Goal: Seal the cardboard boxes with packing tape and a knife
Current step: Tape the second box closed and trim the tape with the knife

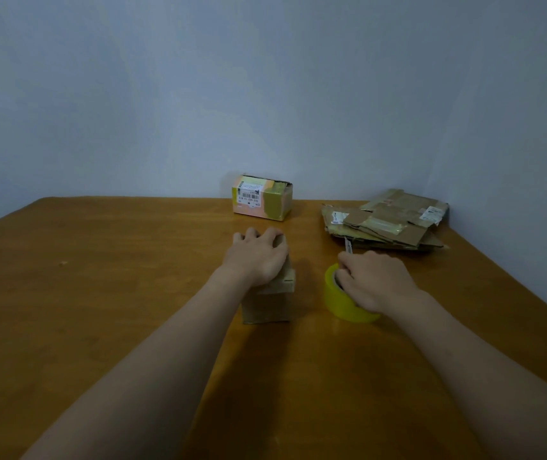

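Brown corrugated card makes up the small plain cardboard box (267, 305) at the middle of the table, and my left hand (258, 257) lies on its top, palm down, with the fingers bent over the far edge, gripping it. One top flap sticks out a little to the right under the wrist. Just beside the box, to its right and apart from it, stands the glossy yellow roll of packing tape (343, 303), a squat ring. My right hand (376, 282) covers it from above, fingers curled into the core and clasping the roll. A thin silvery knife blade (348, 244) pokes up past those knuckles. I cannot tell whether the hand holds it. Farther back, near the wall, sits a closed cardboard box with yellow tape bands and a white barcode label (262, 198). Off to the right lies a loose stack of flattened, creased cardboard sheets (388, 222). All rests on the smooth orange-brown wooden table (99, 277) before a pale blue-grey wall (265, 78).
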